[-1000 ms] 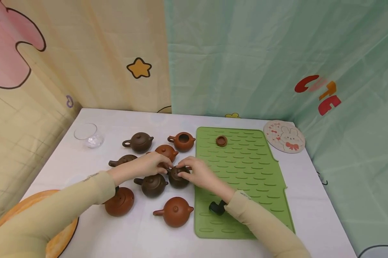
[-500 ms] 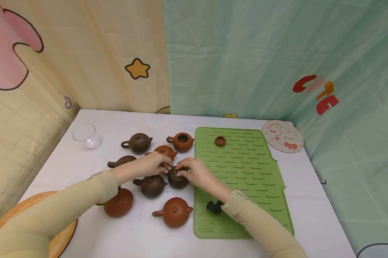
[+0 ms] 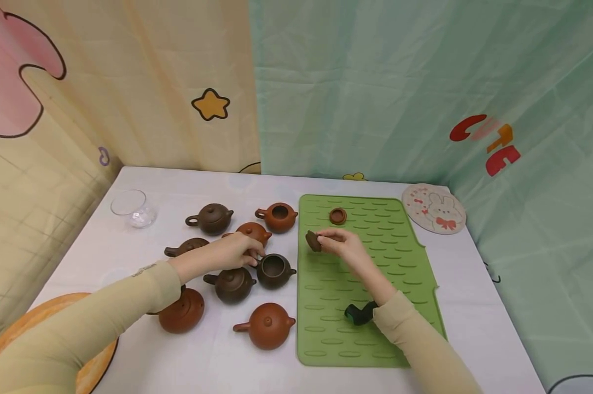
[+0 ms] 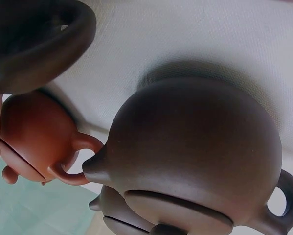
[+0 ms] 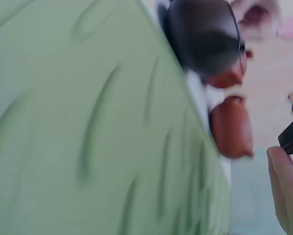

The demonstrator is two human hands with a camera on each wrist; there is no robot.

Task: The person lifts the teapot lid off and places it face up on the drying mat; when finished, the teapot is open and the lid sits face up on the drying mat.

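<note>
In the head view my left hand (image 3: pixel 246 250) pinches the handle side of a dark brown teapot (image 3: pixel 273 276), whose top is uncovered. Over the green mat, my right hand (image 3: pixel 343 246) holds a small dark teapot lid (image 3: pixel 313 241) tilted on edge between thumb and fingers. That lid (image 5: pixel 292 138) appears at the right edge of the right wrist view. Close beside the left hand are an orange-red teapot (image 3: pixel 255 233) and another dark teapot (image 3: pixel 233 284), both lidded. Behind them an orange-red teapot (image 3: pixel 288 221) stands lidless.
A reddish-brown lid (image 3: pixel 338 216) lies on the green mat (image 3: pixel 375 284). More teapots stand around, including a red one (image 3: pixel 269 325) in front and a dark one (image 3: pixel 215 218) behind. A glass bowl (image 3: pixel 131 205) is back left; a bunny coaster (image 3: pixel 434 209) lies back right.
My right hand has lifted the dark lid off the teapot and carried it right and back, over the mat. The left hand has stayed at the teapot.
</note>
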